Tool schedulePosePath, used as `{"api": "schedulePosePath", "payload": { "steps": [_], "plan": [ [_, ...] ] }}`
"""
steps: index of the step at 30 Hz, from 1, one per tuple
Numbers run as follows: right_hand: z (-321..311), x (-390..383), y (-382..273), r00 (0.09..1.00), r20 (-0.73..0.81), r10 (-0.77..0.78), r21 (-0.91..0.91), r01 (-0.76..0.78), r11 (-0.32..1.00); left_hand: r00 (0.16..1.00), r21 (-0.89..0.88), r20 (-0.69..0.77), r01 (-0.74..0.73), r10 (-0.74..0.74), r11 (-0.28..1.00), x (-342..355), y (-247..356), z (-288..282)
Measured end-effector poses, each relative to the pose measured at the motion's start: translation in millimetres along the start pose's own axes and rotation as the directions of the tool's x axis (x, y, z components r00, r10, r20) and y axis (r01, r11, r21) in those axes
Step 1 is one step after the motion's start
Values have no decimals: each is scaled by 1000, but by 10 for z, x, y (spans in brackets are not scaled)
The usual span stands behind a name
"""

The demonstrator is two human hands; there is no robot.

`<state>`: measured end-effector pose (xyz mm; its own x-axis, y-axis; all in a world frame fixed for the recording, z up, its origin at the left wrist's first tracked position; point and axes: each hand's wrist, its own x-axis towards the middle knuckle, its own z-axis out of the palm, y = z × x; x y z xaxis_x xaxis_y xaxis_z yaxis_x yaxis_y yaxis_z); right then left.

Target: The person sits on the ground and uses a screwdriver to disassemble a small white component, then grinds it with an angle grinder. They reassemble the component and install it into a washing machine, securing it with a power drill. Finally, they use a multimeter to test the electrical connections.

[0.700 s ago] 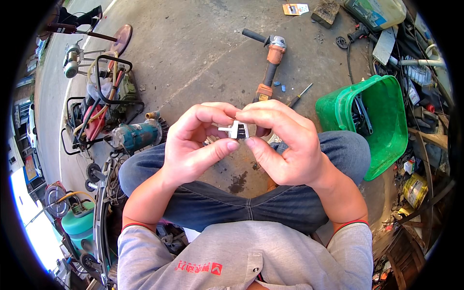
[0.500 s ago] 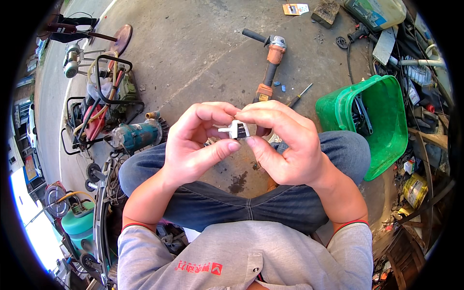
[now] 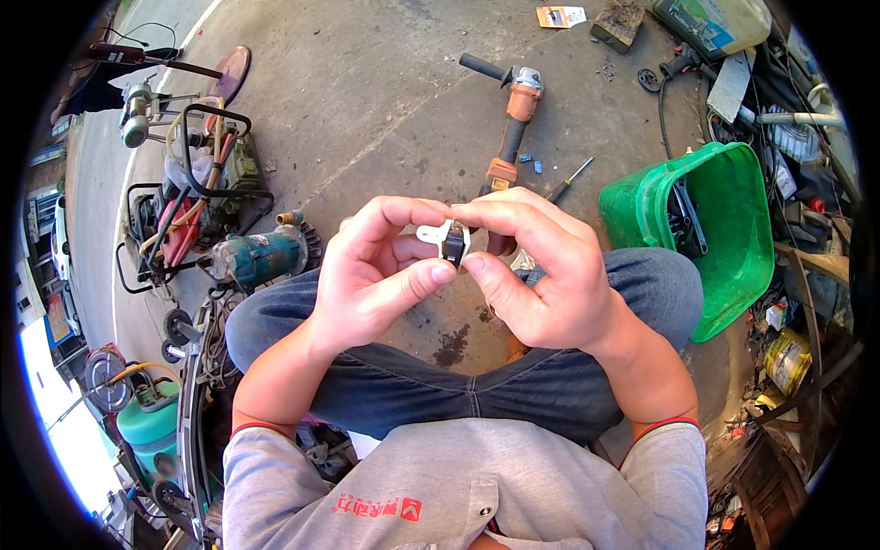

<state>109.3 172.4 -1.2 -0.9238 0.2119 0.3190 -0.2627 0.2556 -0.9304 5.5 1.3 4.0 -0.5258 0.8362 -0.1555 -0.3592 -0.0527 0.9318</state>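
Head view shows us a small white-and-black part [image 3: 453,242] held up between two bare hands, above the gap between the bent knees. We see the left hand [image 3: 367,266] pinching it with thumb and fingers narrowly spaced; the right hand [image 3: 552,275] grips its other side likewise. Beyond them we find an orange-and-black angle grinder [image 3: 522,103] on the floor [image 3: 385,101], a screwdriver [image 3: 570,181] near it, and a green bucket [image 3: 632,215] to the right.

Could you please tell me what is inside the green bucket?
Inside the green bucket, a wrench-like metal tool shows beside unclear dark items; its left wall may cover more.
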Motion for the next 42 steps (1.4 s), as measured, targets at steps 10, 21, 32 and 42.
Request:
{"api": "schedulePosePath", "payload": {
  "steps": [10,21,32,42],
  "plan": [
    [11,-4,-4,1000,-16,15,10,-15,1000,999,-2,12,37,-37,999,-6,8,-7],
    [0,1,-21,1000,-6,16,-2,-16,1000,1000,39,3,23,-23,999,0,-2,3],
    [8,4,77,1000,-22,16,-4,-16,1000,991,18,17,134,-135,991,3,-12,-5],
    [76,27,115,977,-44,209,133,-202,970,978,-31,-14,209,-209,977,56,-72,-40]
  ]
}}
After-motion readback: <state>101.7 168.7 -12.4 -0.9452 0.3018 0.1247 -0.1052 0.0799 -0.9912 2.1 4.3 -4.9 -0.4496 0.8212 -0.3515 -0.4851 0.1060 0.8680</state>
